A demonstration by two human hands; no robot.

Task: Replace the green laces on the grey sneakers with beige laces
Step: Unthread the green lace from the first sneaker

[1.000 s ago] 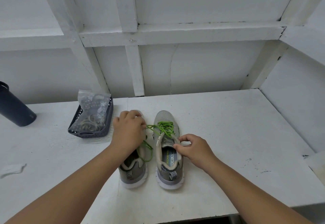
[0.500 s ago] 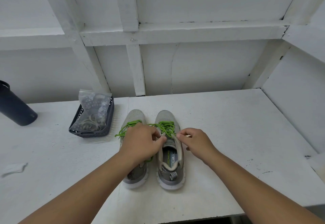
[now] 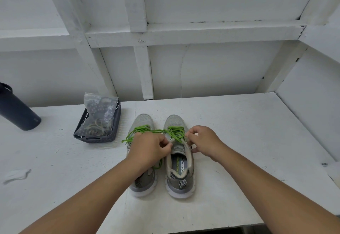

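A white painted table [image 3: 239,132] with a rough, slightly scuffed surface sits against white panelled walls. Two grey sneakers [image 3: 179,171] stand side by side near the middle of it, heels toward the viewer, threaded with green laces [image 3: 174,131]. To their left, just beside them, sits a dark perforated basket [image 3: 108,134] holding a clear plastic bag [image 3: 100,108]. Well apart at the far left edge stands a dark navy bottle [image 3: 17,112]. A small crumpled white scrap [image 3: 16,175] lies near the front left.
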